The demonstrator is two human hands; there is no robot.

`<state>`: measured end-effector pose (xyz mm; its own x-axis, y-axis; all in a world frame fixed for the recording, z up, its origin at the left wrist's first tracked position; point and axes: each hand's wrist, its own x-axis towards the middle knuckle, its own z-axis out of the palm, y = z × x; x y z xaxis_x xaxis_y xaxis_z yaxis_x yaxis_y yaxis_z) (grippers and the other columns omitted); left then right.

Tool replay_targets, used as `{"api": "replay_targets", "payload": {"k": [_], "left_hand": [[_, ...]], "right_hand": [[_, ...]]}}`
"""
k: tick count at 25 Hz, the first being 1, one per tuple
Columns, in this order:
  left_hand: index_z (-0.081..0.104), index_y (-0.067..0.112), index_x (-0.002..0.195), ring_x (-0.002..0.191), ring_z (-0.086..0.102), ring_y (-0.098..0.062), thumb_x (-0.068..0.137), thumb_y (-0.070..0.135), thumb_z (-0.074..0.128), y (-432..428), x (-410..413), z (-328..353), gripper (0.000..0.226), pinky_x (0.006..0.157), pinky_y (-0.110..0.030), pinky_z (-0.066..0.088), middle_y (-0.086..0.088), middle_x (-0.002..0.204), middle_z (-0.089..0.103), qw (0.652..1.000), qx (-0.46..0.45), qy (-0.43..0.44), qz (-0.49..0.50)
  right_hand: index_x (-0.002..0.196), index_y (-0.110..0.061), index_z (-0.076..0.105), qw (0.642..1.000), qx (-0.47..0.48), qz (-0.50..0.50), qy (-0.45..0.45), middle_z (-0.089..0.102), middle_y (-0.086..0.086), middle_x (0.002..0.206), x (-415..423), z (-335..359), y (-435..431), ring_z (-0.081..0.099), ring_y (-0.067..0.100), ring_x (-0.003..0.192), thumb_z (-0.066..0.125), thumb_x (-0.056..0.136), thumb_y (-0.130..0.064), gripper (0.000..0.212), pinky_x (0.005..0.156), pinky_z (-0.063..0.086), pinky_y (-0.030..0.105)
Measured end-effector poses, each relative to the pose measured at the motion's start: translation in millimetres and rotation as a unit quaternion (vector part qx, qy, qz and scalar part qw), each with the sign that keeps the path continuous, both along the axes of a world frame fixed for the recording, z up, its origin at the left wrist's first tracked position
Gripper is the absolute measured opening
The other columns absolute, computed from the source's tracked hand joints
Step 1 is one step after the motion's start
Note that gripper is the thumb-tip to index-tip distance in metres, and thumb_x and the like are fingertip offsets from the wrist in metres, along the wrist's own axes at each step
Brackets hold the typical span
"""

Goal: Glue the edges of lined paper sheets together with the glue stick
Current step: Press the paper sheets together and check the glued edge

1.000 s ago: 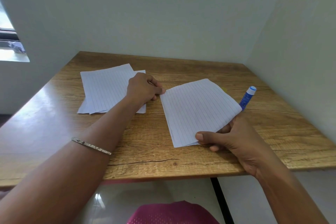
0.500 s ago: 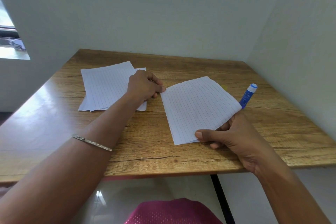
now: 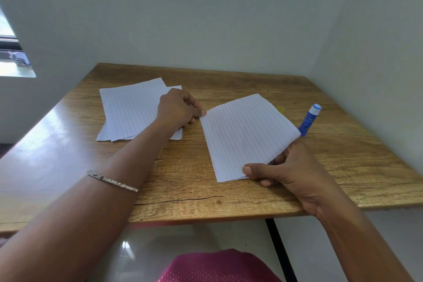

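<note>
Both hands pinching lined sheet [image 3: 247, 135], glue stick [image 3: 309, 121] beside it

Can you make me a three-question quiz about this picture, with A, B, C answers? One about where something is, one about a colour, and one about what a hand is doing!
1. Where is the glue stick?
A. On the table right of the held sheet
B. In the left hand
C. On the paper pile

2. What colour is the glue stick's body?
A. Red
B. Blue
C. Green

3. What is the right hand doing?
A. Resting flat
B. Holding the glue
C. Pinching the lined sheet

Answers:
1 A: it stands on the table beside the sheet.
2 B: blue body, white top.
3 C: the thumb presses on the sheet's near corner.
</note>
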<state>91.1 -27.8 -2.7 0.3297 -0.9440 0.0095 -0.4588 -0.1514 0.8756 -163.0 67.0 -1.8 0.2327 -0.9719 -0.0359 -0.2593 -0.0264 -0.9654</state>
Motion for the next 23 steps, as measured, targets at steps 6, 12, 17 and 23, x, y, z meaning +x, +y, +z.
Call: {"api": "replay_targets", "payload": {"k": [6, 12, 17, 23], "left_hand": [[0.077, 0.018, 0.088, 0.076, 0.063, -0.011, 0.085, 0.024, 0.076, 5, -9, -4, 0.006, 0.071, -0.026, 0.048, 0.004, 0.089, 0.073, 0.976, -0.074, -0.202, -0.013], [0.073, 0.014, 0.106, 0.096, 0.066, -0.022, 0.092, 0.049, 0.061, 22, -24, 3, 0.039, 0.073, -0.033, 0.050, -0.003, 0.107, 0.070, 0.911, -0.052, -0.404, -0.057], [0.054, 0.021, 0.137, 0.140, 0.035, -0.032, 0.082, 0.079, 0.044, 39, -29, 7, 0.080, 0.108, -0.056, 0.030, -0.006, 0.146, 0.048, 0.843, 0.045, -0.521, -0.125], [0.054, 0.032, 0.127, 0.139, 0.037, -0.030, 0.080, 0.076, 0.053, 42, -29, 4, 0.065, 0.108, -0.055, 0.027, -0.001, 0.145, 0.049, 0.877, 0.019, -0.465, -0.122]], "right_hand": [[0.111, -0.032, 0.058, 1.000, -0.002, -0.009, 0.002, 0.076, 0.003, 0.090, 2, 0, 2, 0.073, 0.014, 0.065, 0.093, 0.062, -0.007, 0.065, 0.059, 0.059, 0.025], [0.113, -0.029, 0.059, 1.000, -0.001, -0.014, -0.005, 0.075, 0.004, 0.098, 5, 2, 5, 0.073, 0.018, 0.063, 0.093, 0.064, -0.005, 0.065, 0.059, 0.058, 0.025], [0.110, -0.034, 0.059, 1.000, -0.008, -0.022, -0.016, 0.076, -0.001, 0.094, 6, 2, 8, 0.075, 0.031, 0.083, 0.093, 0.064, -0.005, 0.065, 0.064, 0.063, 0.031], [0.118, -0.034, 0.058, 0.999, -0.025, -0.015, -0.042, 0.078, 0.003, 0.094, 3, 3, 15, 0.076, 0.026, 0.074, 0.092, 0.064, -0.008, 0.069, 0.059, 0.060, 0.027]]}}
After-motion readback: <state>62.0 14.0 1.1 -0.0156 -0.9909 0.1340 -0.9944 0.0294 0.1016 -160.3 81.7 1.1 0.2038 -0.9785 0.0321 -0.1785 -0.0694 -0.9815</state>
